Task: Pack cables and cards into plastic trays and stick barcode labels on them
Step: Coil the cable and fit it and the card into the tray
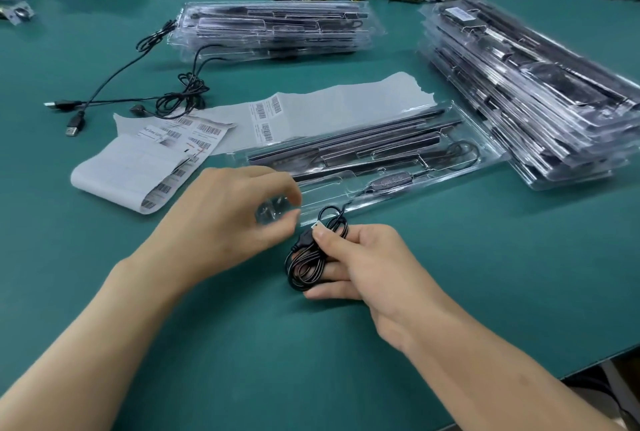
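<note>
The right hand [360,261] grips the coiled cable [304,268]; the tray [325,193] lies just beyond, long axis left to right; the left hand [235,212] hovers at its near-left corner, fingers curled and blurred; whether they hold anything, I cannot tell.

Black cable [306,266], teal table [311,361], white striped barcode labels [166,160].

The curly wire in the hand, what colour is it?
Black. The head view shows the coiled wire in the right hand best.
</note>
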### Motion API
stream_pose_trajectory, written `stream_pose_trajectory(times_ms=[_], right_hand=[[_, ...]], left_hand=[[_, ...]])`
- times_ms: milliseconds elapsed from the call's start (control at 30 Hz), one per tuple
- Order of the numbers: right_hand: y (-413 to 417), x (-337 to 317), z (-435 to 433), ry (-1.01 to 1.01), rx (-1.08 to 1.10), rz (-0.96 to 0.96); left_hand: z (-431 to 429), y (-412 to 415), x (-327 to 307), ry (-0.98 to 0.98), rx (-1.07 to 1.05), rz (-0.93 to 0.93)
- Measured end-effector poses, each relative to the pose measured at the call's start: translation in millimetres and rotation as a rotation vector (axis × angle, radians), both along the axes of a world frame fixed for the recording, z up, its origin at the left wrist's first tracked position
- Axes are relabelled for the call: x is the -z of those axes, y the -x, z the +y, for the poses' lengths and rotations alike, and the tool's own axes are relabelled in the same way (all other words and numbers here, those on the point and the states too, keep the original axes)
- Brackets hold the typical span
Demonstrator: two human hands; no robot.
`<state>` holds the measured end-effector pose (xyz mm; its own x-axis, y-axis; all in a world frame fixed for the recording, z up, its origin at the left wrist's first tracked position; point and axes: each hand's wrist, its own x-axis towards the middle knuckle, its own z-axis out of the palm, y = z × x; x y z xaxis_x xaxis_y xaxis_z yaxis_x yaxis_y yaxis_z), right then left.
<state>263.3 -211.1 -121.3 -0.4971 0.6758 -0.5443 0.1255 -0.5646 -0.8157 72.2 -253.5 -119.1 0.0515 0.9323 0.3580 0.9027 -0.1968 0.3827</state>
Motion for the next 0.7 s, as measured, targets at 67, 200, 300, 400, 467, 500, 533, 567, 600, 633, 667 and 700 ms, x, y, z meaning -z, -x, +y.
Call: stream_pose_trajectory(times_ms=[67, 200, 300, 400, 467, 500, 533, 567, 600, 633, 667, 700], right_hand=[[1, 1, 0, 0.004, 0.019, -0.006], [4, 1, 0, 0.023, 0.04, -0.002], [6, 0, 0, 0.047, 0.043, 0.037], [7, -1, 0, 0.038, 0.038, 0.015], [7, -1, 0, 0.052, 0.022, -0.008], [8, -1, 0, 0.061, 0.007, -0.019], [8, -2, 0, 0.069, -0.007, -0.03], [9, -2, 1, 0.074, -0.019, -0.041], [9, -3, 2, 0.074, -0.026, -0.052], [10, -4, 4, 0.068, -0.03, -0.067], [11, -5, 6, 0.054, -0.034, -0.087], [12, -5, 8, 0.034, -0.04, -0.11]], left_hand=[[0, 2, 2, 0.013, 0.001, -0.054], [0, 8, 6, 0.031, 0.004, -0.125], [-1, 9, 8, 0.032, -0.011, -0.14], [-2, 9, 8, 0.04, -0.018, -0.153], [-2, 8, 8, 0.039, -0.022, -0.15], [-2, 8, 8, 0.036, -0.022, -0.147], [-2, 8, 8, 0.034, -0.019, -0.146], [-3, 8, 8, 0.033, -0.017, -0.148], [-3, 8, 8, 0.031, -0.02, -0.152], [-3, 8, 8, 0.032, -0.023, -0.158], [-3, 8, 8, 0.035, -0.026, -0.164], [-3, 8, 9, 0.039, -0.027, -0.167]])
